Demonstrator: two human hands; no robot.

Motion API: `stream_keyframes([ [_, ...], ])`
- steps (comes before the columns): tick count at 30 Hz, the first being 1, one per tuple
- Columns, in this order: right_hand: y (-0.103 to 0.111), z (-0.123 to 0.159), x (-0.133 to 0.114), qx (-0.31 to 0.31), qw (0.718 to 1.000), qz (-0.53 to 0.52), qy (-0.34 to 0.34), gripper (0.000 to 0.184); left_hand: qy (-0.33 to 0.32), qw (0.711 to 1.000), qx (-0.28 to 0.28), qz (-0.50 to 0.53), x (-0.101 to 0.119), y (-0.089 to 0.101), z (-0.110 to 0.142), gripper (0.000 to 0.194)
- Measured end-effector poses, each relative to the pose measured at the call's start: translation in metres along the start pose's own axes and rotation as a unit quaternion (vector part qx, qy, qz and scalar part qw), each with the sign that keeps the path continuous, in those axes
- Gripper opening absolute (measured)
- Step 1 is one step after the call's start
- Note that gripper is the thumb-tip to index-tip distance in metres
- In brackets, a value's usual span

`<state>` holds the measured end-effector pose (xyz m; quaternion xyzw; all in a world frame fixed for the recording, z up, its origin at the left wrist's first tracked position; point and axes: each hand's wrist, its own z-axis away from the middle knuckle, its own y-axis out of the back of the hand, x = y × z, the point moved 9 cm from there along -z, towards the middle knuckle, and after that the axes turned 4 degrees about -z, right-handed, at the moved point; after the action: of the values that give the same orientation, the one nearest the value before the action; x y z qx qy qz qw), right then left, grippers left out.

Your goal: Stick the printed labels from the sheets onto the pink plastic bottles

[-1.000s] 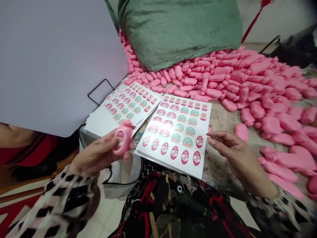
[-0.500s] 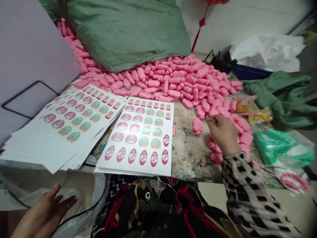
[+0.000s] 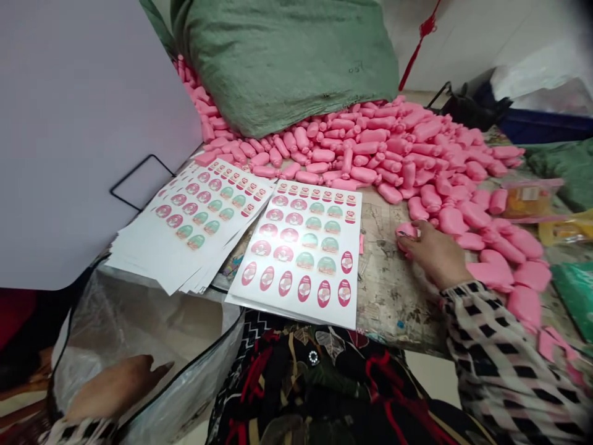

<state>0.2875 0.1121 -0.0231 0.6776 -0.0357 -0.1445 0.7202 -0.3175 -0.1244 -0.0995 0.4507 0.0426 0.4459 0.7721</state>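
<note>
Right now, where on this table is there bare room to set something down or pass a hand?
The worn tabletop shows between the front sticker sheets and the right hand, with pink pieces behind. It is crowded at the back and right, where those pieces heap against the green sack.

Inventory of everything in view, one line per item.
pink moulded capsule-shaped pieces: many, pink, heaped across table back and right
green woven sack: one, green, behind heap
white sticker sheets: two stacks, white with pink and green labels, table front
pale lilac flat board: one, pale lilac, far left
black wire frame: one, black, against board
clear plastic bag: one, clear with black trim, lower left
stained worktop: one, brownish, under sheets
blue container: one, blue, back right
red tassel: one, red, top
left hand: one, open, over bag
right hand: one, fingers on a pink piece
</note>
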Motion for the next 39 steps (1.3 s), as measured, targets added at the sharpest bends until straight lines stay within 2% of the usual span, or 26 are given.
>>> stream_keyframes([
  [1,0.003,0.002,-0.002,0.011,1.0,-0.011,0.004,0.056,-0.01,0.997,0.04,-0.066,0.005,0.01,0.0,0.032],
  [3,0.012,0.008,-0.008,0.042,0.998,-0.045,0.015,0.054,-0.043,0.988,0.065,-0.132,0.027,0.02,0.002,0.03],
  [5,0.02,0.02,-0.017,0.06,0.989,-0.133,0.028,0.054,-0.062,0.99,0.06,-0.108,0.059,0.026,0.011,0.027],
  [6,0.02,0.028,-0.024,0.048,0.977,-0.206,0.035,0.054,-0.053,0.988,0.102,-0.105,0.078,0.035,0.021,0.033],
  [7,0.017,0.037,-0.034,0.019,0.953,-0.298,0.044,0.054,-0.051,0.987,0.117,-0.101,0.099,0.038,0.032,0.044],
  [8,0.009,0.049,-0.048,-0.034,0.913,-0.403,0.054,0.054,-0.067,0.988,0.119,-0.067,0.124,0.035,0.045,0.052],
  [9,0.001,0.063,-0.067,-0.099,0.858,-0.5,0.066,0.053,-0.115,0.989,0.09,0.005,0.155,0.024,0.059,0.054],
  [10,-0.007,0.081,-0.087,-0.162,0.805,-0.565,0.077,0.05,-0.167,0.981,0.019,0.097,0.188,0.003,0.073,0.053],
  [11,-0.011,0.097,-0.104,-0.195,0.767,-0.606,0.082,0.047,-0.21,0.958,-0.065,0.183,0.219,-0.021,0.089,0.054],
  [13,-0.015,0.129,-0.135,-0.241,0.711,-0.652,0.103,0.041,-0.246,0.886,-0.213,0.33,0.271,-0.067,0.117,0.057],
  [15,-0.015,0.151,-0.154,-0.271,0.664,-0.684,0.134,0.035,-0.246,0.814,-0.313,0.424,0.304,-0.105,0.132,0.052],
  [17,-0.016,0.16,-0.159,-0.294,0.649,-0.682,0.166,0.035,-0.217,0.793,-0.353,0.447,0.317,-0.131,0.131,0.042],
  [18,-0.019,0.158,-0.153,-0.299,0.66,-0.667,0.172,0.038,-0.198,0.8,-0.361,0.436,0.318,-0.139,0.128,0.04],
  [19,-0.022,0.15,-0.143,-0.288,0.688,-0.644,0.17,0.04,-0.185,0.816,-0.358,0.414,0.317,-0.143,0.123,0.039],
  [21,-0.027,0.126,-0.112,-0.216,0.78,-0.567,0.153,0.037,-0.199,0.858,-0.326,0.342,0.318,-0.142,0.112,0.041],
  [23,-0.021,0.101,-0.082,-0.095,0.875,-0.447,0.156,0.028,-0.288,0.899,-0.24,0.225,0.328,-0.129,0.104,0.037],
  [24,-0.017,0.093,-0.074,-0.048,0.906,-0.388,0.161,0.026,-0.354,0.905,-0.182,0.147,0.337,-0.123,0.104,0.032],
  [25,-0.015,0.088,-0.07,-0.013,0.927,-0.335,0.169,0.024,-0.418,0.898,-0.121,0.064,0.346,-0.119,0.106,0.029],
  [27,-0.013,0.082,-0.071,0.022,0.948,-0.262,0.178,0.021,-0.505,0.859,-0.018,-0.089,0.36,-0.123,0.114,0.027],
  [28,-0.012,0.081,-0.073,0.032,0.954,-0.236,0.18,0.021,-0.525,0.838,0.016,-0.146,0.365,-0.128,0.117,0.029],
  [31,-0.011,0.08,-0.082,0.048,0.967,-0.172,0.184,0.02,-0.523,0.812,0.078,-0.246,0.372,-0.14,0.115,0.036],
  [34,-0.01,0.079,-0.088,0.053,0.971,-0.123,0.196,0.02,-0.504,0.806,0.095,-0.296,0.375,-0.143,0.108,0.047],
  [39,-0.009,0.076,-0.094,0.033,0.969,-0.071,0.235,0.022,-0.504,0.793,0.082,-0.333,0.381,-0.141,0.099,0.057],
])
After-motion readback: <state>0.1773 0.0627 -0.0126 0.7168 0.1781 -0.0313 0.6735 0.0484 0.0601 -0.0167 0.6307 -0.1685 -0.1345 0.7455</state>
